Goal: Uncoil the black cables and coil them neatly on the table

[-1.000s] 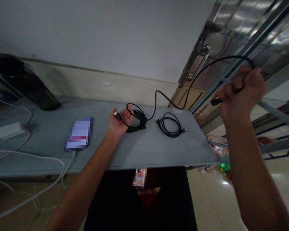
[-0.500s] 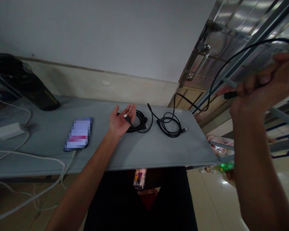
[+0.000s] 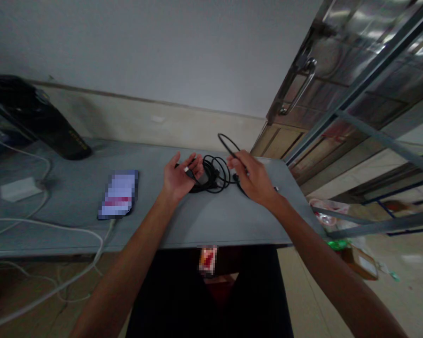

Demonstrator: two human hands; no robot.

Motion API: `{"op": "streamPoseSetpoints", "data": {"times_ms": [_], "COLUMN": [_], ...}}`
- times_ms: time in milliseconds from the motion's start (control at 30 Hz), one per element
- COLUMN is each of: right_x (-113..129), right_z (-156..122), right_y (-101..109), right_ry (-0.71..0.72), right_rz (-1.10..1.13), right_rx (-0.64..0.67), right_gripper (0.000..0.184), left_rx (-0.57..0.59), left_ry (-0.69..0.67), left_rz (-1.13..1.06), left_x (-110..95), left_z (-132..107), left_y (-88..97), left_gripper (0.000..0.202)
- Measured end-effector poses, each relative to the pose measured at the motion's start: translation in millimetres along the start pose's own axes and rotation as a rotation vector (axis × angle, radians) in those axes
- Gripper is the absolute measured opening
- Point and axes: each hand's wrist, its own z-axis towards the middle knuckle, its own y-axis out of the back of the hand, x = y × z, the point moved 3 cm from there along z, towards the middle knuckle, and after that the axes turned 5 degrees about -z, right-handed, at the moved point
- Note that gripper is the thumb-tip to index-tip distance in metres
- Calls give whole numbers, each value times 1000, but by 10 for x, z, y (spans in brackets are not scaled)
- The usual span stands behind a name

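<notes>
My left hand (image 3: 179,177) is palm up over the desk, its fingers curled round the end of a black USB cable (image 3: 216,173). A plug with a light metal tip (image 3: 187,170) shows across the palm. Loose loops of that cable lie beside the fingers on the desk. To the right, my right hand (image 3: 252,177) has its fingers closed on a black cable, and a bend of it (image 3: 225,137) sticks up above the knuckles. A second coil is mostly hidden behind this hand; one small plug (image 3: 276,188) peeks out beside the wrist.
A lit phone (image 3: 119,193) with a white cord lies left on the grey desk (image 3: 211,220). Further left are a white adapter (image 3: 20,189) and a black bottle-like object (image 3: 56,122). A metal frame (image 3: 359,84) stands at right; a small box (image 3: 361,263) is on the floor.
My right hand has come down and left from high at the right, bringing the cable back to the desk. More loops now lie beside my left hand, which has stayed nearly still.
</notes>
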Motion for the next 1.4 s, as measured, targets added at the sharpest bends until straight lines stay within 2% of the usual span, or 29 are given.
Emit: {"op": "streamPoseSetpoints", "data": {"times_ms": [67, 167, 333, 533, 767, 1167, 1267, 1400], "right_x": [-34, -125, -183, -153, -146, -187, -227, -244], "right_z": [-93, -201, -266, -255, -296, -300, -266, -149], "right_y": [-287, -614, -841, -959, -1096, -1126, -1101, -934], "right_ry": [46, 12, -52, -156, -191, -195, -221, -174], "right_rz": [-117, -210, -219, -184, -214, -155, -262, -322], "right_rx": [138, 305, 403, 490, 507, 471, 440, 318], "right_gripper": [34, 34, 29, 29, 56, 81, 78, 59], "left_rx": [-3, -33, -27, -26, -29, -19, -16, 8], "left_ry": [13, 10, 12, 17, -53, -49, -70, -88], "left_rz": [18, 33, 34, 42, 103, 79, 98, 145], "left_x": [-3, -8, -3, 12, 31, 56, 47, 25], "left_z": [6, 17, 38, 38, 96, 88, 85, 72], "left_y": [7, 9, -1, -32, -25, -73, -65, -49], "left_gripper": [46, 44, 37, 28, 12, 15, 13, 13]}}
